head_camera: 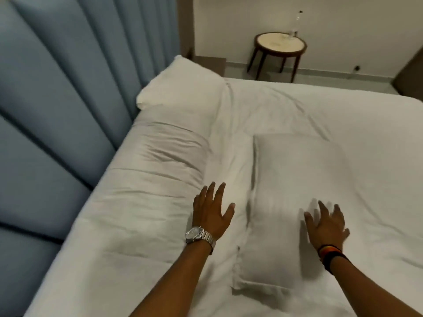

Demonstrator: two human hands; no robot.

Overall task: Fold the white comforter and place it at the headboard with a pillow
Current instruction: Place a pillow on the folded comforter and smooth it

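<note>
The white comforter (146,179) lies folded in a long bundle along the blue padded headboard (45,110) on the left. A white pillow (295,197) lies flat in the middle of the bed, apart from the headboard. My left hand (211,209), with a silver watch on the wrist, hovers open between the comforter and the pillow's left edge. My right hand (327,223), with dark bands on the wrist, is open with fingers spread over the pillow's right part. A second white pillow (180,85) rests against the headboard beyond the comforter.
The bed's white sheet (343,115) stretches to the right and far side. A small round side table (280,45) with a clear bottle (295,26) on it stands by the far wall. Floor shows beyond the bed's far edge.
</note>
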